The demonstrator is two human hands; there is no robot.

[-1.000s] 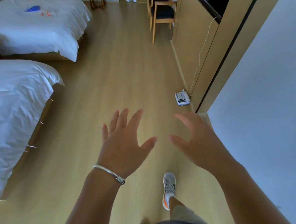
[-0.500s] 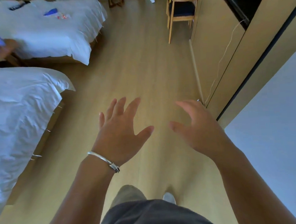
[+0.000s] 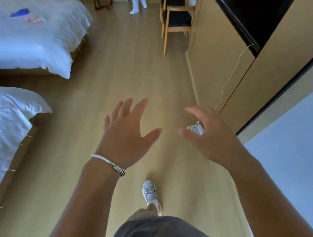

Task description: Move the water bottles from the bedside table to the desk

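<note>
No water bottle, bedside table or desk top shows in this view. My left hand is stretched out in front of me over the wooden floor, fingers spread and holding nothing; a silver bracelet circles its wrist. My right hand is held out beside it, fingers relaxed and empty. Both hover above the floor in the aisle between the beds and the wall unit.
Two white-covered beds stand on the left. A wooden wall unit with a dark screen runs along the right, a wooden chair beyond it. A white telephone lies on the floor, partly behind my right hand. Another person's legs stand far ahead.
I have walked forward down the aisle; the beds and the chair have come nearer. My foot has stepped ahead. Both hands stay spread and empty.
</note>
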